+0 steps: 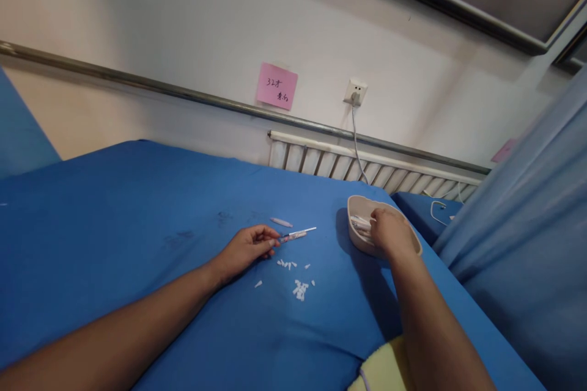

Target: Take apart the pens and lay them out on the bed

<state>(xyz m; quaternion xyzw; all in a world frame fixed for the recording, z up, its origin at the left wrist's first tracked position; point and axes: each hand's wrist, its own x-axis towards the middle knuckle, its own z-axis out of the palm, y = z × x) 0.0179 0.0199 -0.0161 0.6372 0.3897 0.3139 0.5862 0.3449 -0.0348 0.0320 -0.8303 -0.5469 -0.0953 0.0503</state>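
My left hand point(251, 248) rests over the blue sheet, its fingers pinched at the end of a thin pen refill point(304, 232). Just under the refill lies a pen barrel point(296, 236) with pinkish markings; I cannot tell whether the fingers grip it too. Another pale pinkish barrel point(281, 222) lies a little farther back. Several small white cone-shaped pieces point(300, 289) are scattered in front of the hand. To the right, my right hand point(391, 229) reaches into a beige basket point(355, 204), its fingers bent at several pens or barrels point(361, 223). What its fingertips hold is hidden.
The blue sheet point(137, 208) covers a bed against a wall. Behind it are a white radiator point(316, 159), a metal rail point(183, 93), and an outlet point(355, 91) with a cord. A blue curtain point(527, 244) hangs on the right. Yellow cloth point(383, 369) shows at the near edge.
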